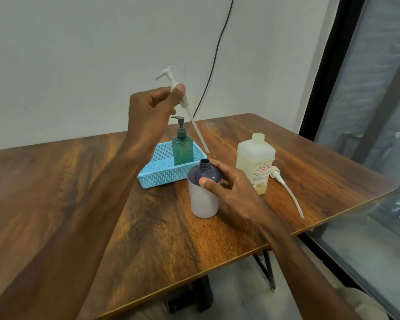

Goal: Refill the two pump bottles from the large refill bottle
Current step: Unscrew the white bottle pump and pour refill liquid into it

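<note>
From the head camera, the blue basket [162, 176] sits on the wooden tabletop [79, 192] and serves as the marker for everything else.

Inside the basket, against its far right corner, a teal pump bottle [183, 146] stands upright with its dark pump screwed on.

Above the basket, raised well clear of it, the left grip [150, 112] is narrow. Thumb and fingertips pinch the collar of a white pump [184, 102]. Its nozzle head points up and to the left, and its long dip tube slants down to the right, ending in the air beyond the basket's far right corner.

Just beside the basket's near right corner stands the purple-shouldered bottle [203, 199], upright on the tabletop with its neck open and no pump on it. Its lower body is pale. Whether it touches the basket cannot be told. The right grip [233, 190] is curled round this bottle, thumb on the front of its shoulder and fingers wrapped behind.

To the right of the basket, past the held bottle, the large refill bottle [255, 162] stands upright and uncapped. It is translucent, with yellowish liquid and a label.

Farther right of the basket, a second pump [275, 173] lies on the tabletop. Its collar is close against the refill bottle and its curved tube trails toward the near edge.

A black cable [215, 58] runs down the wall behind the basket.
</note>
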A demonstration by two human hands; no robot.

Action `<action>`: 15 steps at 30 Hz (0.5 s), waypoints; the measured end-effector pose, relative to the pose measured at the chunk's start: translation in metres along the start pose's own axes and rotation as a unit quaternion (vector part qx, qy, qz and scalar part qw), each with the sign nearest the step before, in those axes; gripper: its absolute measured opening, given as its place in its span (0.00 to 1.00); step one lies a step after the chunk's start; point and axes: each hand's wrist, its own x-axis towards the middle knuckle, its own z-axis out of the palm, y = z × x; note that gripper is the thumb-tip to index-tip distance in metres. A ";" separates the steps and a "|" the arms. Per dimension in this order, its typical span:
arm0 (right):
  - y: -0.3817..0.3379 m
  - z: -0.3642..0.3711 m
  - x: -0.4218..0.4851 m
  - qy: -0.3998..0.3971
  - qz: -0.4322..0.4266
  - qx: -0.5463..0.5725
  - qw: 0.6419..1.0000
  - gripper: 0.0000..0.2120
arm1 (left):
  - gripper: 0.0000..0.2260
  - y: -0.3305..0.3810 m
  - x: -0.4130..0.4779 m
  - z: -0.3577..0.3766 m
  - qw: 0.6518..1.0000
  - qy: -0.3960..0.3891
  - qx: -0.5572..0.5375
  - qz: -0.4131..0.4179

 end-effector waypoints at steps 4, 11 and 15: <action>-0.002 0.000 -0.002 0.003 -0.006 0.000 1.000 0.22 | 0.14 0.007 0.018 -0.006 0.999 0.036 0.016 -0.008; -0.001 0.000 -0.001 0.000 -0.005 0.000 1.000 0.21 | 0.21 -0.013 0.014 -0.015 0.982 -0.085 0.168 -0.019; 0.002 0.000 -0.001 0.001 -0.013 -0.004 1.000 0.24 | 0.20 -0.048 -0.019 -0.012 0.932 -0.188 0.304 -0.064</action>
